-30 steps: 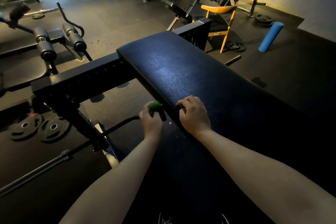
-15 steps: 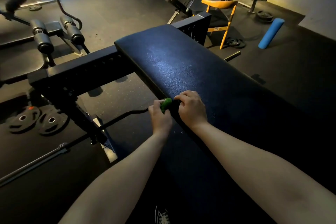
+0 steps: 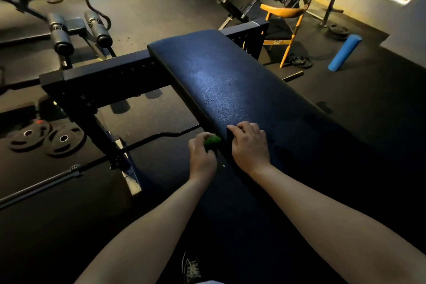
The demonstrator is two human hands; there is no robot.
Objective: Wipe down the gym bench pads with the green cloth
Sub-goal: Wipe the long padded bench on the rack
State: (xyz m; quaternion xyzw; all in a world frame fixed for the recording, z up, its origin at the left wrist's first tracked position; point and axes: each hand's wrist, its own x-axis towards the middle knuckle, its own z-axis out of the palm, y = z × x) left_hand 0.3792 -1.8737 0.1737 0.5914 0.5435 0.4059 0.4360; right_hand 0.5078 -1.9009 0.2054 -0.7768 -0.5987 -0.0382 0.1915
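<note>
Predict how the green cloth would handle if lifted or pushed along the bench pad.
Probably floppy: the green cloth sits crumpled into a small wad in the grip of the left hand. Likely light, since curled fingers alone hold it. Pushed over the bench pad, whose surface looks smooth and shiny, it would probably slide and bunch rather than roll.

No text, brand or number can be read anywhere. The weight plates point(image 3: 55, 143) at nine o'clock carry a small red mark, too dim and blurred to make out.
</note>
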